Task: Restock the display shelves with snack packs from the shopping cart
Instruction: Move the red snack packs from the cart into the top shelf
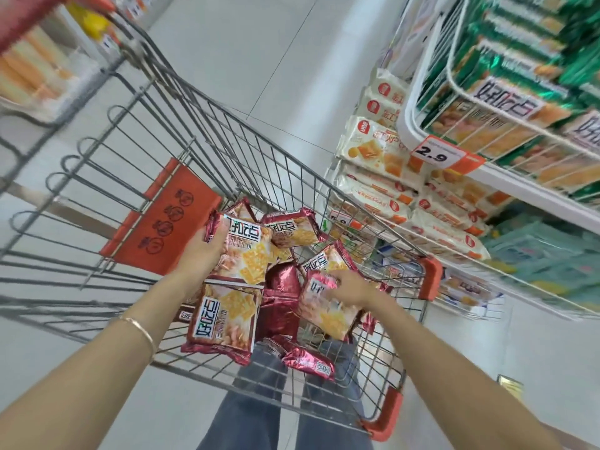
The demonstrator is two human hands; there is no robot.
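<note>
Several snack packs (290, 227) lie loose in the cart (259, 151). The left hand (204, 251) has its fingers wrapped round a stack (242, 258). The right hand (352, 287) has its fingers closed on one pack (324, 311), long axis toward me. I judge the shelves (535, 190) nearer the right hand.

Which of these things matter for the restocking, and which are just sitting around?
Job: left hand gripping red packs; right hand grasping another pack; cart; wire shelf.
Just there: white packs, green packs, price tag, orange flap.
</note>
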